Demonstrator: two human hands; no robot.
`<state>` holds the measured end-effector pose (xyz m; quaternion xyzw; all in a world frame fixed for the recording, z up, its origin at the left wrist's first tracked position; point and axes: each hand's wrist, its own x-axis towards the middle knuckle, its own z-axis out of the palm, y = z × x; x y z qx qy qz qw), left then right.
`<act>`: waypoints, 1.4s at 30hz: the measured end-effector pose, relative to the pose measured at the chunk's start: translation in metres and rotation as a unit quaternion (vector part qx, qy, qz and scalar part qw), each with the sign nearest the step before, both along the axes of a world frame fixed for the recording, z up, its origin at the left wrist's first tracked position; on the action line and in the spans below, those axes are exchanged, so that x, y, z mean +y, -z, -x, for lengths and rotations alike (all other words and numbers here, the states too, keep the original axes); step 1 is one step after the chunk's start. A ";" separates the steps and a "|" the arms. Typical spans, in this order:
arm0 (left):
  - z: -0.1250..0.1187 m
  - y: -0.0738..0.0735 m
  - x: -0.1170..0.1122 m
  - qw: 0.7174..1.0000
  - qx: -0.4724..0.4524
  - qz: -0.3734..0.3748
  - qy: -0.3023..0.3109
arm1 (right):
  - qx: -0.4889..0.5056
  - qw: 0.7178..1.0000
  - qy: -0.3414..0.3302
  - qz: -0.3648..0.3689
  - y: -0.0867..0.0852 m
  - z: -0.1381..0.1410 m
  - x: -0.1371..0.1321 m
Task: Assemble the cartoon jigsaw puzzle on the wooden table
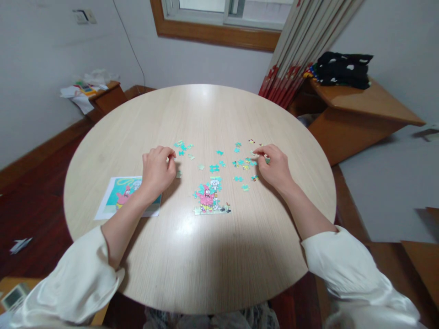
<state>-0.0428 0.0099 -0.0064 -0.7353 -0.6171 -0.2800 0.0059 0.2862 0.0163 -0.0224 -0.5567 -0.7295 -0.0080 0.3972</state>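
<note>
A partly joined jigsaw puzzle point(206, 201) lies flat on the round table, showing a pink starfish and a pale squid-like figure. My left hand point(159, 167) is closed, fingers curled and thumb against them, just above the table left of the loose pieces. Whatever it may pinch is hidden. A pale piece point(179, 174) lies below its fingertips. Over the right-hand group of loose puzzle pieces point(245, 162), my right hand point(275, 165) is half curled, with index finger and thumb apart. Its index fingertip is close to a pale piece; contact cannot be told.
A printed reference picture point(118, 196) lies partly under my left forearm. More turquoise pieces point(181, 148) are scattered at the back left, and a small joined cluster point(214, 168) sits mid-table. Beyond the round table point(206, 109) stand a wooden cabinet point(370, 103) and a curtain point(302, 50).
</note>
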 end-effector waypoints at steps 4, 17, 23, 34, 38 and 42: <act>-0.001 0.000 0.000 1.000 -0.008 0.007 0.006 | 0.001 1.000 -0.006 -0.002 0.001 0.000 0.000; -0.002 -0.002 -0.002 0.999 -0.031 0.003 0.013 | 0.036 0.999 0.027 -0.005 -0.001 -0.013 0.003; -0.003 -0.003 -0.002 0.999 -0.032 0.014 0.019 | 0.041 0.999 0.032 -0.005 -0.001 -0.018 0.004; -0.003 -0.002 -0.002 0.999 -0.027 0.027 0.026 | 0.061 0.997 0.037 0.001 -0.001 -0.021 0.004; -0.003 -0.001 -0.001 0.999 -0.034 0.032 0.030 | 0.088 0.993 0.073 -0.006 0.001 -0.026 0.007; -0.003 -0.001 -0.002 0.998 -0.039 0.033 0.033 | 0.113 0.988 0.102 -0.001 0.004 -0.031 0.010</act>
